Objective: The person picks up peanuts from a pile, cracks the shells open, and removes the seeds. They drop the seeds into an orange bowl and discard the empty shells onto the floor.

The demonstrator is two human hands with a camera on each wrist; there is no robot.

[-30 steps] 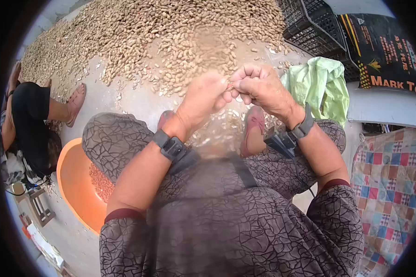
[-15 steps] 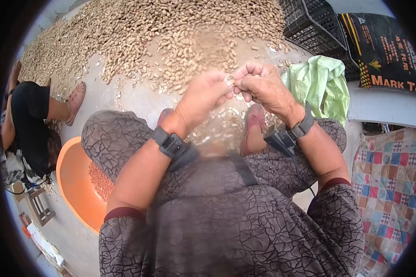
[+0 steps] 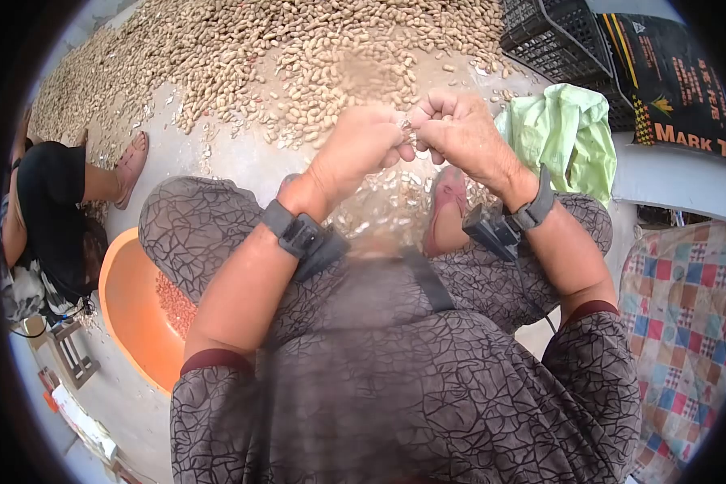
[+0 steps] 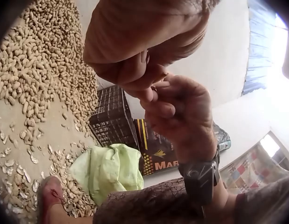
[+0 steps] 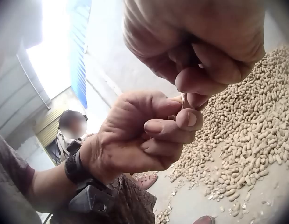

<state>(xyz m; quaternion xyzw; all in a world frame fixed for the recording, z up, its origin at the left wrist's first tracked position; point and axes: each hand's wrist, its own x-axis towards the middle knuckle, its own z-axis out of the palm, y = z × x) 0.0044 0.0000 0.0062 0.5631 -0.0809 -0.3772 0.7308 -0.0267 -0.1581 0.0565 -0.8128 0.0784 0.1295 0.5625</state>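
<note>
In front of my body, my left hand [image 3: 361, 149] and right hand [image 3: 469, 135] meet fingertip to fingertip above the floor. Both curl their fingers and pinch a small peanut [image 5: 184, 99] between them, mostly hidden by thumbs and fingers. A pale sliver of its shell shows in the right wrist view, where the left hand [image 5: 135, 133] is below and the right hand [image 5: 196, 42] above. Beyond the hands spreads a big heap of unshelled peanuts [image 3: 298, 60]. Broken shells [image 3: 379, 202] litter the floor between my feet.
An orange basin [image 3: 129, 302] holding reddish kernels [image 3: 173, 305] stands by my left knee. On the right are a light green sack [image 3: 569, 137], a black crate [image 3: 561, 36], a printed black bag [image 3: 678, 89] and a checked cloth [image 3: 686, 323]. Another person's leg [image 3: 52, 181] is at left.
The hands stay together at the fingertips, with small shifts of the fingers around the peanut. They appear slightly higher in the head view, which has tilted a little.
</note>
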